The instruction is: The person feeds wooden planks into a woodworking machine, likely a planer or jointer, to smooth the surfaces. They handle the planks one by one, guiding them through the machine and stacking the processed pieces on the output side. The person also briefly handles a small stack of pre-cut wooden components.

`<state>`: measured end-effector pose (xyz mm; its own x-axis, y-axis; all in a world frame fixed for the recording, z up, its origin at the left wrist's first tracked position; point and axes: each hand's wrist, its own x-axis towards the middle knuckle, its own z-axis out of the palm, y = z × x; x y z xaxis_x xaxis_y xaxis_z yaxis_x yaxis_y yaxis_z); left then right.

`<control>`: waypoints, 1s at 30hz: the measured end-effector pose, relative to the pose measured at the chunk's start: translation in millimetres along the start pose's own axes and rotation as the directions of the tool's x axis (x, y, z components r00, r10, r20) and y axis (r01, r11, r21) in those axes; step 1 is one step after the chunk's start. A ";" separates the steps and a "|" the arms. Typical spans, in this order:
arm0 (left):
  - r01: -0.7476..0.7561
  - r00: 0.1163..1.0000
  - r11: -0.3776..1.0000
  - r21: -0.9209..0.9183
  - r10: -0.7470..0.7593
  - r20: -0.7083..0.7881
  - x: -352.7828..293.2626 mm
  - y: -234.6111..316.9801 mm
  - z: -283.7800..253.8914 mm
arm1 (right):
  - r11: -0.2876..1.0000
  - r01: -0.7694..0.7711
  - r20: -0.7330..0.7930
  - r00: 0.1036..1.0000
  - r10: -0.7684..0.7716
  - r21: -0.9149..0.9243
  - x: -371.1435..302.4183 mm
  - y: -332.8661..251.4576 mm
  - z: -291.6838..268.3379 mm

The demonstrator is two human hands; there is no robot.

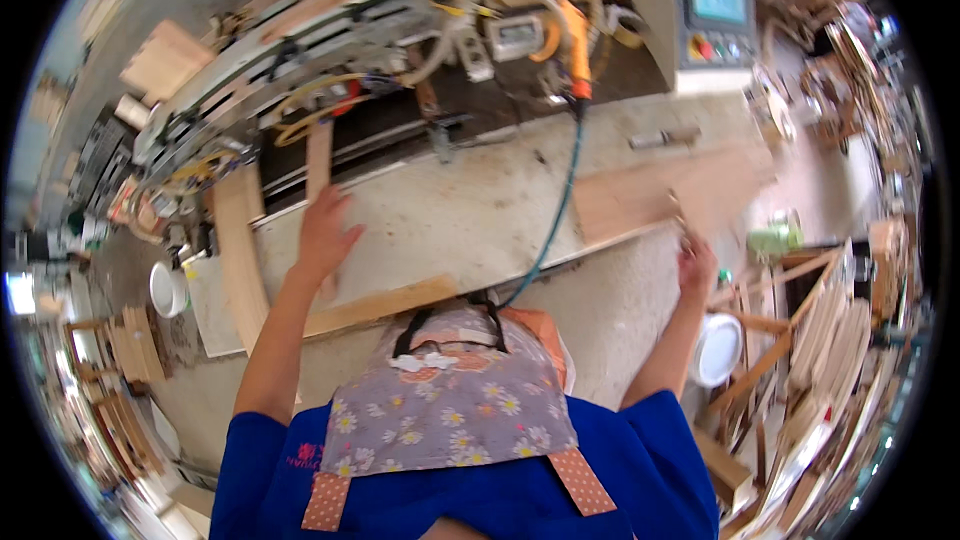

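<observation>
My left hand [328,238] rests, fingers spread, over the near part of a narrow wooden strip [318,158], which runs from the metal table [440,210] in under the machine. Fingers closed, my right hand [696,266] is at the table's right front edge. A thin, short stick-like piece [677,208] pokes up from its fingers; blur hides its kind. Just beyond it lies a wide wooden board [640,195]. A curved wooden piece [237,240] lies left of my left hand, and a flat wooden strip [380,307] lies along the front edge.
The machine's rail with clamps and hoses [370,50] spans the back. An orange air gun [577,45] hangs with its blue hose [560,220] crossing the table. A metal cylinder [664,138] lies behind the board. A control panel [715,5] stands back right; a white bucket [717,350] stands right.
</observation>
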<state>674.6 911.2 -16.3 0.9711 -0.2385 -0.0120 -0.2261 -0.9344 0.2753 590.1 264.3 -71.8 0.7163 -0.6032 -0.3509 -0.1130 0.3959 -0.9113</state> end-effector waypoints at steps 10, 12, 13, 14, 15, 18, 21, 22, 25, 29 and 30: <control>-0.621 0.746 0.767 -0.163 0.513 -0.425 98.4 134.0 -141.4 | 0.956 0.271 0.530 0.798 -0.287 0.110 -123.7 -133.0 138.0; -0.755 0.589 0.654 -0.050 0.643 -0.489 119.6 160.7 -180.5 | 0.962 0.220 0.681 0.682 -0.268 0.159 -133.9 -153.8 189.3; -0.793 0.523 0.610 0.007 0.686 -0.506 128.5 169.4 -198.4 | 0.968 0.191 0.714 0.654 -0.249 0.163 -143.2 -160.1 228.5; -0.799 0.464 0.596 0.084 0.698 -0.545 135.2 172.0 -215.9 | 0.973 0.162 0.745 0.626 -0.231 0.166 -146.3 -163.4 263.0; -0.799 0.401 0.579 0.161 0.713 -0.576 142.6 172.3 -232.1 | 0.982 0.090 0.812 0.552 -0.189 0.167 -140.3 -164.6 288.7; -0.731 0.218 0.533 0.427 0.774 -0.594 188.7 138.1 -259.9 | 0.983 -0.109 0.913 0.397 -0.092 0.146 -145.3 -178.1 371.1; -0.624 0.603 0.772 0.120 0.574 -0.554 201.6 108.7 -309.5 | 0.987 0.031 0.954 0.255 -0.158 0.155 -122.6 -212.9 442.5; -0.488 0.777 0.870 -0.074 0.394 -0.490 206.1 97.9 -321.7 | 0.970 0.212 0.932 0.313 -0.183 0.119 -117.9 -221.5 471.5; -0.558 0.733 0.774 -0.301 0.288 -0.616 253.3 37.1 -319.6 | 0.625 0.750 0.807 0.223 -0.546 0.215 -119.6 -213.4 569.8; -0.515 0.817 0.716 -0.471 0.244 -0.523 301.8 12.1 -302.9 | 0.552 0.813 0.870 0.128 -0.476 0.182 -92.6 -198.5 648.8; -0.493 0.841 0.662 -0.565 0.197 -0.504 306.7 4.4 -296.2 | 0.563 0.816 0.883 0.162 -0.441 0.132 -85.2 -193.5 664.7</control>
<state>994.3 912.3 266.0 0.8109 -0.2513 0.5286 -0.5852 -0.3513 0.7308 1008.7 699.4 277.6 0.7735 0.3392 0.5355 0.6117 -0.1780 -0.7708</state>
